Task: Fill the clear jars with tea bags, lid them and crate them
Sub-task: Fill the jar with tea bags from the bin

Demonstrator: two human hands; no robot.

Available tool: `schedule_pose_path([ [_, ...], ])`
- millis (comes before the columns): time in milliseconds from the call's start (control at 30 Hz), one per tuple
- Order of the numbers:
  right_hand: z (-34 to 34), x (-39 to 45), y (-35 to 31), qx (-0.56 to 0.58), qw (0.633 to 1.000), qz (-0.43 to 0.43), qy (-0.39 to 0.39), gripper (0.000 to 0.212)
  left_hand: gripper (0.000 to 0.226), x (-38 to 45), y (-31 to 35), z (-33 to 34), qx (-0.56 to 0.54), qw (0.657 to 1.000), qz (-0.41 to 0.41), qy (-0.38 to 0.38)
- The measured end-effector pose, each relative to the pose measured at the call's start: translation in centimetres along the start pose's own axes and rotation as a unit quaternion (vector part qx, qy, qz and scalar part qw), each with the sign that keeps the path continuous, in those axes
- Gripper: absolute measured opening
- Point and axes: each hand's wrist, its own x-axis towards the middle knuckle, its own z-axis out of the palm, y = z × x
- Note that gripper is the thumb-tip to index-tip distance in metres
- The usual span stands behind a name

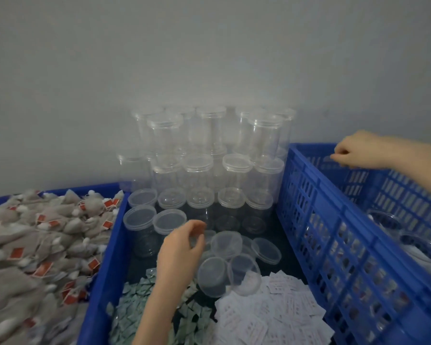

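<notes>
My left hand [182, 247] hangs over the middle blue bin [102, 267], its fingers [197, 229] loosely curled and a little apart, holding nothing that I can make out, just above the loose clear lids [225, 241] heaped near the bin's center. Behind those lids stand the clear jars [199, 170], empty and stacked in tiers against the grey wall [209, 46]; several in the front row wear lids. The tea bags [35, 240], grey with red tags, fill the bin on my left. Near me in the middle bin lie a pile of small green sachets [132, 302] and a pile of white packets [266, 312]. My right hand [351, 150] is over the blue slotted crate [334, 220] on the right, fingers curled together near its far rim; whether they pinch anything I cannot tell. Jars already sit in that crate.
</notes>
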Motion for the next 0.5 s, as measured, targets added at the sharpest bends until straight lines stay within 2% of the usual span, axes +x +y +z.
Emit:
schedule_pose_path([
  [67,-1.9,-1.0,-4.0,0.051,0.998,-0.048,-0.002,0.041,0.033,1.0,-1.9,-0.2,0.131,0.990,-0.038,0.030],
  [133,-3.3,-2.1,-8.7,0.096,0.990,-0.098,-0.043,0.039,0.046,1.9,-3.8,0.0,0.211,0.975,-0.061,0.043],
  [233,-3.5,-3.1,-15.7,0.115,0.973,-0.178,-0.096,0.038,0.059,3.5,-5.5,0.6,0.254,0.963,-0.079,0.033],
  [300,-2.2,-2.9,-19.6,0.116,0.959,-0.218,-0.139,0.032,0.063,4.5,-6.5,1.1,0.291,0.954,-0.063,0.011],
  [400,0.9,-2.4,-23.9,0.132,0.941,-0.239,-0.199,0.021,0.062,5.3,-7.9,1.6,0.350,0.936,-0.021,-0.003],
  [500,4.1,-2.0,-25.7,0.187,0.928,-0.240,-0.216,0.020,0.062,5.3,-8.6,1.6,0.363,0.932,-0.011,0.010],
])
